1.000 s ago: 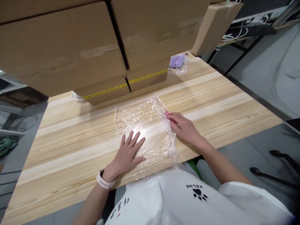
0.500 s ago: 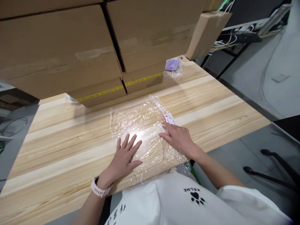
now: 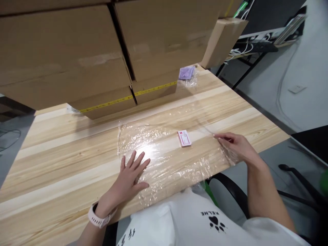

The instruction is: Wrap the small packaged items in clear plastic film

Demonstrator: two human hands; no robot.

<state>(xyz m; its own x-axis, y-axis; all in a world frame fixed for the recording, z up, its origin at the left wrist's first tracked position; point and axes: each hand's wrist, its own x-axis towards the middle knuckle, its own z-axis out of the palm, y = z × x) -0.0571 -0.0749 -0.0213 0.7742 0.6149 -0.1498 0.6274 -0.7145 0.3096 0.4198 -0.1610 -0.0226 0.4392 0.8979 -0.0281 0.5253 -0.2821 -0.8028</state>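
Note:
A sheet of clear plastic film (image 3: 164,167) lies spread and wrinkled over the wooden table (image 3: 77,153). My left hand (image 3: 132,174) rests flat on the film's left part, fingers spread. At the right edge of the film, my right hand (image 3: 234,145) pinches the plastic and holds that side slightly raised. Between the two hands sits a small white box with red markings (image 3: 185,138); whether the film lies over or under it I cannot tell.
Large cardboard boxes (image 3: 64,54) stand stacked along the table's far side. A purple packet (image 3: 186,73) in clear wrap lies at the back right. Behind it are a narrow carton (image 3: 222,39) and a monitor (image 3: 271,13). A dark chair (image 3: 230,191) is beyond the near edge.
My right hand has moved right, drawing the film's right side outward and unfolding it. The small white box now shows fully. My left hand stays flat on the film.

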